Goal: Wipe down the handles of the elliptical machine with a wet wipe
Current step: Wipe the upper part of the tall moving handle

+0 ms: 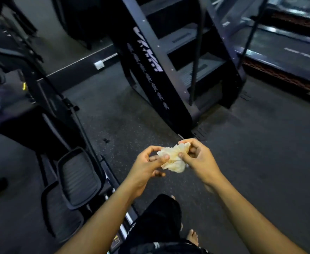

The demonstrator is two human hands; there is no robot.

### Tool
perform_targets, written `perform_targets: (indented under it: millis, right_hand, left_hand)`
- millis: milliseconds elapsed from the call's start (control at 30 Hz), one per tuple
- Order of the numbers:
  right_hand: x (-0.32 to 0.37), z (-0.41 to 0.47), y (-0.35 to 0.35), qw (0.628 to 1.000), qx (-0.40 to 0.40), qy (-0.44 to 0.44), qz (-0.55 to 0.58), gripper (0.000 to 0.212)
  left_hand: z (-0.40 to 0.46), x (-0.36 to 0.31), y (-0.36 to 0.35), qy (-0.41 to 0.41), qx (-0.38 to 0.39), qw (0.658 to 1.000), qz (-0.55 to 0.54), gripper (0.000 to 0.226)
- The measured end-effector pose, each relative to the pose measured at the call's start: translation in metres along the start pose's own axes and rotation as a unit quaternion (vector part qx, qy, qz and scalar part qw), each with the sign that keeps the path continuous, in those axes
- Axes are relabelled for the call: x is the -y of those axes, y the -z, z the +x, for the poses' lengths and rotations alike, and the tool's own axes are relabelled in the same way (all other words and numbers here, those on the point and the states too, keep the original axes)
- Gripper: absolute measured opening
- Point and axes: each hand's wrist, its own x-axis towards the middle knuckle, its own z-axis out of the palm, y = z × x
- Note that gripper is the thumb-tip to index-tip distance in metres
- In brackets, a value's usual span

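Bare foot (192, 236): showing at the near bottom edge on the floor (260, 143), partly hidden behind dark shorts (159, 217).
Left hand (147, 165): curling its fingers and pinching the left edge of the wet wipe (173, 158) between thumb and fingertips; the lower fingers are tucking under and are hard to make out.
Right hand (198, 158): gripping the right side of the wet wipe, thumb lying over the top, fingers wrapping behind it and mostly hidden.
Wet wipe: sitting crumpled between both hands above the floor, its lower part bulging out below them; its folds are too bunched to read.
Elliptical machine (46, 99): standing at the left, well apart from the wipe, with two pedals (77, 176) showing near; its upper frame is blurring and running off the left edge, and its handles cannot be told.
Stair climber (178, 61): standing far centre, its top cut off; the white lettering on its side panel is too smeared to read.
Treadmill (288, 52): lying far right, blurred and cropped.
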Motion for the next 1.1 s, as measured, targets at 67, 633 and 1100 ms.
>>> perform_targets:
  millis: [67,633,1100]
  right_hand:
    - [0.009,0.039,-0.01,0.999,0.039,0.002,-0.009,0.024]
    - [0.161,0.372,-0.171,0.952,0.259,-0.048,0.154,0.012]
    - [0.388,0.56,-0.361,0.872,0.448,0.118,0.155,0.023]
  left_hand:
    - [0.024,-0.015,0.014,-0.012,-0.026,1.0,-0.009,0.038]
    - [0.208,-0.229,0.194,-0.211,-0.27,0.933,-0.108,0.015]
    - [0.278,-0.477,0.349,-0.428,-0.468,0.77,-0.074,0.009]
